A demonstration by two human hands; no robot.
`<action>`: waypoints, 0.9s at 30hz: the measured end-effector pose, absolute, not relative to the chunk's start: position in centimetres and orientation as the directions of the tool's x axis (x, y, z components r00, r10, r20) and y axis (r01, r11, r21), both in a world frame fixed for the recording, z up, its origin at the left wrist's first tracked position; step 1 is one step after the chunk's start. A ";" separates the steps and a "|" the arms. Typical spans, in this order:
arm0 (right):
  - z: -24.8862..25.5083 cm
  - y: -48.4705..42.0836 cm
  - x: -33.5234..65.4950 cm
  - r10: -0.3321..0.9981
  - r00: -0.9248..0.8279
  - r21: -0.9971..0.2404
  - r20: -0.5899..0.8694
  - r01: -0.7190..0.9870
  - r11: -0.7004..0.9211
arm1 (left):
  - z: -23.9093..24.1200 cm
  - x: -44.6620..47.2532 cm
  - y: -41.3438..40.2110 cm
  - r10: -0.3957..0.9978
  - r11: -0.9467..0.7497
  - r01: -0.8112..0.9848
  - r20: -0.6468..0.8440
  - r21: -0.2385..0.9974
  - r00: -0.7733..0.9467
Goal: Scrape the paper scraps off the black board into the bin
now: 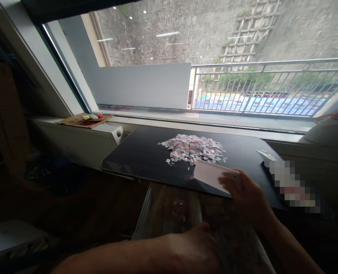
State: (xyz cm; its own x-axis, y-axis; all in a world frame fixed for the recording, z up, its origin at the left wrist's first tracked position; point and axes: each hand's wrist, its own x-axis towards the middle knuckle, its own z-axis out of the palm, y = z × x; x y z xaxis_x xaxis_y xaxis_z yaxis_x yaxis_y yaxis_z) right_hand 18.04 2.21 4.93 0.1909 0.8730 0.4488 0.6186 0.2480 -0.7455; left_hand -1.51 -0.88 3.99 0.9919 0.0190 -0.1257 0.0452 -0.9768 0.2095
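Observation:
My right hand (250,196) grips one end of a flat white card-like plate (210,173), which slants down over the front part of the dark tabletop. The plate's far corner lies just in front of a heap of small pale pink and white square chips (194,147). A few loose chips lie between heap and plate. Lower down, my left hand (199,243) looks closed, with its fingers in shadow; what it holds, if anything, is hidden. Beside it, under the table edge, stands a clear plastic bin (144,213) with some chips inside.
The black table (123,160) stands against a large window. At its right lie a small clear packet (267,155) and a blurred-out object (291,182). A white radiator (77,140) on the left bears cardboard (69,121) with colourful small items. A whitish bag (329,127) sits far right.

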 end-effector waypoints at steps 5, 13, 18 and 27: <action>5.0 3.1 17.2 0.890 0.126 -0.784 0.438 0.539 0.309 | 5.2 -0.9 -0.2 -0.082 -0.965 -0.018 -0.236 0.260 0.968; 5.9 2.5 16.1 0.908 0.084 -0.791 0.411 0.527 0.309 | 4.9 -1.0 0.2 -0.085 -0.956 -0.048 -0.113 0.290 0.990; 6.1 1.8 16.5 0.874 0.173 -0.748 0.455 0.607 0.269 | 5.0 -0.8 0.0 -0.097 -0.959 -0.047 -0.169 0.278 0.981; 5.9 1.5 17.2 0.849 0.169 -0.705 0.501 0.649 0.287 | 6.3 -1.4 0.2 -0.132 -0.962 -0.104 -0.098 0.253 0.986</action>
State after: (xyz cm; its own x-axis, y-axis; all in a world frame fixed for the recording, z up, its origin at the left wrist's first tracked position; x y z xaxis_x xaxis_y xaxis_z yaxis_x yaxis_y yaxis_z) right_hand 17.23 1.53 5.93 0.1690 0.8490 0.5006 0.6488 0.2865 -0.7050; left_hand -1.44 0.15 6.32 0.9864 -0.1324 -0.0977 -0.1040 -0.9618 0.2532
